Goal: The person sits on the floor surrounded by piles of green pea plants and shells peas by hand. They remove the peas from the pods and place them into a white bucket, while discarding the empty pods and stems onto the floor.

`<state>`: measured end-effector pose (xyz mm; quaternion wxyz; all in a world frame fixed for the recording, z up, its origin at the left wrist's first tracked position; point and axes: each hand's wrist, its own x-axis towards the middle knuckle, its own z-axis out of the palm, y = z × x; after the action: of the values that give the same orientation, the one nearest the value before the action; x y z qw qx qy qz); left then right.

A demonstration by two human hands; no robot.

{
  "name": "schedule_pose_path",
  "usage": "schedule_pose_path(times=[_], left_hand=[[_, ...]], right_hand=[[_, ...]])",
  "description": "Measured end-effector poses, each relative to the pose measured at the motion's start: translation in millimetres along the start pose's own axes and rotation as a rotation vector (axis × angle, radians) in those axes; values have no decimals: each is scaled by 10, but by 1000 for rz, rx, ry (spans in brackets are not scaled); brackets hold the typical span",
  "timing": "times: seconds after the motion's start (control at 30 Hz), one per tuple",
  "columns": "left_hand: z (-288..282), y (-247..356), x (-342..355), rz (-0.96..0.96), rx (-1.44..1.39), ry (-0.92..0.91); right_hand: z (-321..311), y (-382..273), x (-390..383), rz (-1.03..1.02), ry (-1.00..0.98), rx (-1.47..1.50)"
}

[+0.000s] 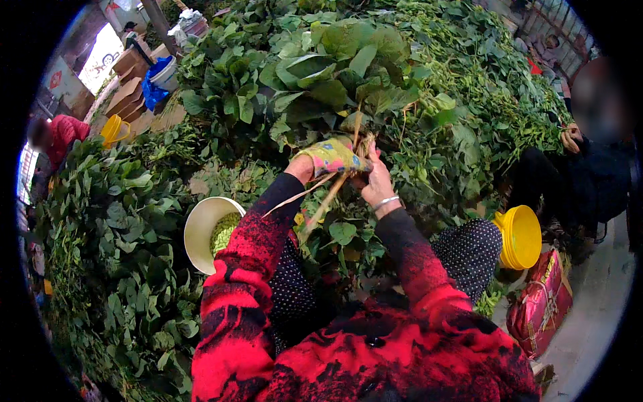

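L hand (333, 155) closed rnd stems (327, 203), R hand (379, 181) half-open, touching

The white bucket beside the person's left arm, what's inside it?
Small pale-green pieces lie inside the white bucket. The left red-and-black sleeve covers its right side, and whatever lies beneath the top layer is hidden.

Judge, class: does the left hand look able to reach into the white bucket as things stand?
Probably yes, if freed: the left hand grips stalks, but the white bucket is close by, its mouth uncovered; only the sleeve overlaps its right edge.
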<state>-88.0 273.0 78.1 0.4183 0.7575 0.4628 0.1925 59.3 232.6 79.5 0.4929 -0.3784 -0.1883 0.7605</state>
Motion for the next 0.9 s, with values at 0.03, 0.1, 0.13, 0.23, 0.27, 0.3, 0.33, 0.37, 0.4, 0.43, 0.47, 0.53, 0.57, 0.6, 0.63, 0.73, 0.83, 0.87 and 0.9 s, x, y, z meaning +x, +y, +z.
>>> schedule_pose_path(times=[0.03,0.1,0.13,0.23,0.27,0.3,0.33,0.37,0.4,0.43,0.47,0.53,0.57,0.6,0.63,0.73,0.83,0.87,0.9], left_hand=[[-43,334,-110,-107,24,-3],[-51,449,-147,-118,-3,56],[-20,334,-132,-37,-53,117],[-53,643,-205,-40,56,138],[-97,665,-295,-175,31,66],[-129,781,-332,-200,295,38],[-125,796,-346,-63,415,93],[-157,833,-364,-77,359,62],[-179,930,-427,-100,297,24],[-180,942,-361,-86,362,15],[-165,931,-395,-86,318,2],[-101,559,-257,99,93,12],[-89,499,-195,96,241,34],[-105,516,-159,142,132,48],[-122,525,-108,186,25,57],[-145,478,-58,-227,-214,227],[-120,740,-96,-342,-224,374],[-98,762,-80,-344,-92,369],[-86,686,-85,-357,14,365]], right_hand=[[-17,-5,-30,-9,-32,4],[28,-161,-130,-51,-110,3],[70,-237,-199,-46,-98,-18],[-15,-317,-54,-23,-142,-105],[36,-347,-133,28,-95,-176],[-10,-436,-200,74,-280,-181],[19,-448,-249,71,-222,-169],[71,-452,-264,69,-163,-158],[79,-426,-260,78,-100,-146],[-38,-408,-112,83,-186,-80],[-199,-332,-44,63,-181,-110],[-216,-320,-11,17,-200,-185],[-196,-350,-21,-5,-103,-311],[-290,-350,95,-183,-102,-532],[-469,-327,298,-362,-96,-748],[-296,-524,3,-368,107,-1636],[-264,-661,-105,-486,208,-1878],[-273,-766,-94,-455,211,-1919],[-209,-807,-106,-437,183,-1957]])
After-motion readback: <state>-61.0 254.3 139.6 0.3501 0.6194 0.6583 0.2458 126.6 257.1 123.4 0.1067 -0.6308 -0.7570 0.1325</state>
